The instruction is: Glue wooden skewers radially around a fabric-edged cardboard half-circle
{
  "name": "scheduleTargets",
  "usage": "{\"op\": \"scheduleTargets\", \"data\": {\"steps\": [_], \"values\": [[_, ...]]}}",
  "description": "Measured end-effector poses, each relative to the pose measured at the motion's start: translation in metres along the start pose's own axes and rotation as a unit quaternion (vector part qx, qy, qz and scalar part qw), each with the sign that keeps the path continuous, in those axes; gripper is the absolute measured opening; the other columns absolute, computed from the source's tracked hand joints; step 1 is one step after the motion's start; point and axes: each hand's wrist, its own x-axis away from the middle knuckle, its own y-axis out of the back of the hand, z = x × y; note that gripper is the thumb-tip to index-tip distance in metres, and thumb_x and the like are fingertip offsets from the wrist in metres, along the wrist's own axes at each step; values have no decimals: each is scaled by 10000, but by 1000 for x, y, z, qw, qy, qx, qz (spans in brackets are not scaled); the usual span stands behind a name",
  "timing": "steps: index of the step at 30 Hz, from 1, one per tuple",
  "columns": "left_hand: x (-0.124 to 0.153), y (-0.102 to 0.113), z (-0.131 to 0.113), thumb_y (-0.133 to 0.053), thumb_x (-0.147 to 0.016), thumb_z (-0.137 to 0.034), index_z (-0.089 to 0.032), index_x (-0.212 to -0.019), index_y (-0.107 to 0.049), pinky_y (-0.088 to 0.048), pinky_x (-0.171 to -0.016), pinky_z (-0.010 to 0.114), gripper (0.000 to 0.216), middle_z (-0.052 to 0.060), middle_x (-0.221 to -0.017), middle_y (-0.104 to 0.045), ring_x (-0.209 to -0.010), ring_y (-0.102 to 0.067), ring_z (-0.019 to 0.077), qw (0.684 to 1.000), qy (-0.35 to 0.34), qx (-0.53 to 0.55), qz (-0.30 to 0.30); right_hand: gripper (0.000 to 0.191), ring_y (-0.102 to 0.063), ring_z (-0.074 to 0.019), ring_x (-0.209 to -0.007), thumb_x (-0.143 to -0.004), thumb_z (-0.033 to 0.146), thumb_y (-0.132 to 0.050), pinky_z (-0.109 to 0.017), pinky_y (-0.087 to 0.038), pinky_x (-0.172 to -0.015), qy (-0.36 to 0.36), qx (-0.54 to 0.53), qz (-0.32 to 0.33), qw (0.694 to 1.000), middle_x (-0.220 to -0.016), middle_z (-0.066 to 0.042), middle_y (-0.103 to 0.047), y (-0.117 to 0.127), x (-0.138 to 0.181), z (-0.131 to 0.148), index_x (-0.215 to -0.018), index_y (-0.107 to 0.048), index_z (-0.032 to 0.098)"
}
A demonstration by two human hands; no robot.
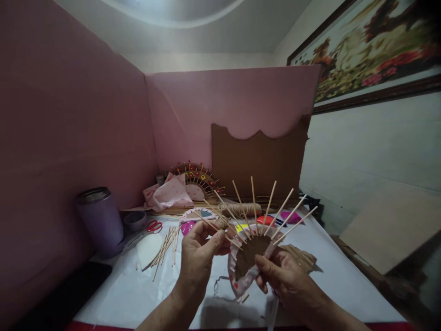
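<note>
In front of me is a rounded brown cardboard piece [252,255] edged with pale, red-spotted fabric [237,284]. Several thin wooden sticks [254,202] fan upward and outward from its curved rim. My right hand [287,278] grips the piece at its lower right, thumb on the near face and fingers behind. A narrow whitish strip [272,312] hangs below that hand. My left hand [203,253] pinches a wooden stick at the left end of the fan, with thumb and forefinger closed on it. The stick's inner end lies against the cardboard.
Loose sticks [166,248], red scissors [154,226] and a purple tumbler [103,223] are on the left. Behind stand a decorated fan [201,177], pink spotted cloth [172,195], a twine roll [241,209] and brown cardboard [258,158]. Crumpled brown paper [299,257] lies right.
</note>
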Motion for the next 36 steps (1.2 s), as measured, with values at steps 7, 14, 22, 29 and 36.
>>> {"op": "scheduleTargets", "data": {"steps": [7,14,22,29,36], "values": [[1,0,0,-652,-713,-212,-164,-696,-540,-512,-534,241,123,-34,-594,-593,-534,-593,112,1000,-1,2,-2,306,-468,-75,-434,-682,405,-708,-202,-365,-431,-5,-6,-1,1000,-516,4,-562,0,0,-2,-644,-570,134],[0,0,0,-657,-706,-213,-163,-692,-552,-506,-529,233,117,-23,-597,-616,-529,-598,111,1000,2,4,-2,315,-461,-76,-439,-698,418,-689,-200,-361,-427,-5,5,0,1000,-512,7,-552,-1,1,2,-641,-573,131],[-1,1,2,-658,-706,-217,-164,-695,-549,-507,-531,236,122,-27,-590,-617,-530,-597,114,1000,-8,-7,0,281,-489,-78,-454,-701,374,-700,-190,-370,-418,11,-24,8,1000,-568,-6,-584,1,0,-1,-664,-565,130],[-2,1,3,-637,-744,-258,-171,-743,-568,-489,-568,233,111,-16,-634,-633,-584,-595,118,1000,-13,-10,11,249,-490,-77,-448,-727,335,-685,-189,-368,-426,8,-40,21,999,-527,1,-568,-2,1,2,-665,-592,113],[6,-4,5,-572,-797,-318,-154,-780,-603,-457,-581,230,167,16,-699,-637,-621,-578,123,997,21,-6,74,236,-491,-74,-448,-728,327,-683,-192,-367,-438,-2,-59,19,998,-550,-2,-570,-2,2,6,-682,-610,107]]}}
